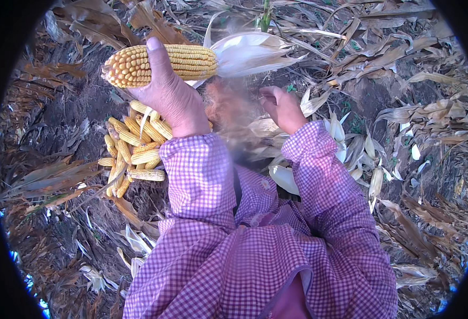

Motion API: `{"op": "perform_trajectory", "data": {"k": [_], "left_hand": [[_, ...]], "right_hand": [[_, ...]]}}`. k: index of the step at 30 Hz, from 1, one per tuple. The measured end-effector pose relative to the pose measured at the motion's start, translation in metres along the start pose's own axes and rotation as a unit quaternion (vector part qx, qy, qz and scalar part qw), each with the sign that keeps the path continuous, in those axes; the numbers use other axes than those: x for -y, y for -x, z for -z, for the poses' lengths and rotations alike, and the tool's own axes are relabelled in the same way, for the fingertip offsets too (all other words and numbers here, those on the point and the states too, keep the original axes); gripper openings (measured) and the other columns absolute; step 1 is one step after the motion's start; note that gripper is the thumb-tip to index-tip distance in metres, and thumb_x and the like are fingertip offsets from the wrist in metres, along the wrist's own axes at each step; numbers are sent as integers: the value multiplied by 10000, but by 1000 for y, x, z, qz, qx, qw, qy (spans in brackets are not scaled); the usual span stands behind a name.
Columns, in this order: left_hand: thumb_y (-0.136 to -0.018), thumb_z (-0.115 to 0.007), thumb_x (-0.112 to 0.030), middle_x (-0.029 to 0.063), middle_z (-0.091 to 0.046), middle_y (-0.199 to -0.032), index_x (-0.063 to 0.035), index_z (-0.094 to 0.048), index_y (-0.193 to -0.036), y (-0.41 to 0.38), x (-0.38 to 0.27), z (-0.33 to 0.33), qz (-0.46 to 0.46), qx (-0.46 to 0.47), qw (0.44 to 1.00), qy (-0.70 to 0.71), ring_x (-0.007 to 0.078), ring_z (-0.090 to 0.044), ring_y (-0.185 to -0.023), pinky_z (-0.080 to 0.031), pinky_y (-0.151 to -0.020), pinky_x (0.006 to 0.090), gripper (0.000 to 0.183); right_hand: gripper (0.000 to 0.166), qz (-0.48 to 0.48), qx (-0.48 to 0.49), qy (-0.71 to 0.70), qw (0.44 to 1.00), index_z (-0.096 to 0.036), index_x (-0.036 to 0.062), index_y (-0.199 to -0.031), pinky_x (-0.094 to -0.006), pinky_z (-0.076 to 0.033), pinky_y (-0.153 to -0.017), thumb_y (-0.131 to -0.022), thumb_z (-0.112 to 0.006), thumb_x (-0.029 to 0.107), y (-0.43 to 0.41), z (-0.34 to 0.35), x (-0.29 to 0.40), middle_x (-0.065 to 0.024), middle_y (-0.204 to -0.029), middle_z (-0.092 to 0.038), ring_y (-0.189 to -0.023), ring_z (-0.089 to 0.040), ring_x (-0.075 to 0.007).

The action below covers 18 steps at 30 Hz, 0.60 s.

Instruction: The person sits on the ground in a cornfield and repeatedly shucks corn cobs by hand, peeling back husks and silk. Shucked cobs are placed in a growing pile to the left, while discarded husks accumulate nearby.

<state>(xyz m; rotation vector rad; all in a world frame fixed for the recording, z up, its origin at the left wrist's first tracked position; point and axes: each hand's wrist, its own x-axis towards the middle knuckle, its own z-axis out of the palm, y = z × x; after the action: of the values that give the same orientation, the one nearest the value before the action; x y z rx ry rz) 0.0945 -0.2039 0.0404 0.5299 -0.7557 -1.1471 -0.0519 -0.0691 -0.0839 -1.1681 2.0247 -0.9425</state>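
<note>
My left hand (170,91) grips a large ear of corn (190,60), the thumb lying across its yellow kernels. From the ear's right end a pale husk (254,54) still hangs on, peeled back off the kernels. My right hand (282,105) is apart from the ear, below the husk, with its fingers loosely curled; nothing shows in it, though its palm side is partly hidden. Below and left of my left wrist lies a pile of husked corn ears (132,143) on the soil.
Dry corn leaves and stalks (377,60) litter the soil all around. Loose husks (285,179) lie by my right forearm, with more husks (375,181) farther right. A green stem (266,16) stands at the top. Reddish-brown corn silk (226,99) appears blurred between my hands.
</note>
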Motion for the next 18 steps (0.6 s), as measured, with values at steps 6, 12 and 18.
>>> {"op": "perform_trajectory", "data": {"k": [6, 12, 18], "left_hand": [[-777, -750, -97, 28, -575, -947, -26, -504, -1095, 54, 19, -37, 193, 153, 969, -28, 116, -584, -817, -492, -734, 267, 408], [-814, -739, -225, 54, -585, -937, -5, -516, -1082, 122, 32, -65, 451, 249, 850, 107, 136, -595, -805, -504, -723, 295, 412], [-859, -690, -307, 69, -599, -995, -7, -520, -1140, 158, 41, -73, 518, 328, 789, 43, 156, -601, -895, -506, -791, 307, 445]], "right_hand": [[531, 215, -206, 108, 949, -525, 15, -1236, -390, -460, -932, -766, -727, 155, 75, 66, 81, -179, -1181, -574, -1082, -578, -332], [899, 56, -65, -130, 988, -268, -19, -1402, -347, -400, -1016, -725, -799, 240, 100, 85, 36, -160, -1303, -483, -1193, -504, -231], [797, 18, -57, -300, 952, -296, -16, -1394, -314, -409, -995, -768, -761, 153, 131, 94, -8, -97, -1276, -490, -1164, -498, -161]]}}
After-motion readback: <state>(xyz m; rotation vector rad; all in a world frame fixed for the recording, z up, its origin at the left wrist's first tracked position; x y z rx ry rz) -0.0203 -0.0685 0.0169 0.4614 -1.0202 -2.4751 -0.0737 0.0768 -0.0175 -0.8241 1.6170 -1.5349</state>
